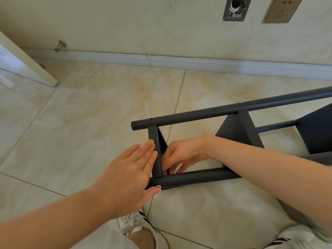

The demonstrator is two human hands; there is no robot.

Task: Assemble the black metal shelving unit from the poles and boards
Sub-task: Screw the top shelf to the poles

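The black shelving unit lies on its side on the tiled floor. Its upper pole (pixel 224 110) runs from centre to the right edge, and a lower pole (pixel 195 177) lies nearer to me. An end board (pixel 155 141) spans between the two poles at their left ends. My left hand (pixel 129 169) presses flat against the outer face of that board, with its thumb at a silver screw (pixel 158 186) in the lower pole. My right hand (pixel 181 154) reaches in behind the board with curled fingers; whatever they pinch is hidden. A second board (pixel 239 130) stands further right.
A wall with a white skirting board (pixel 179 62) runs across the back. A door edge (pixel 27 65) and a metal door stop (pixel 61 45) are at the left. A socket (pixel 282 9) and an open wall box (pixel 235 9) sit high on the wall. My shoes (pixel 136 223) are below.
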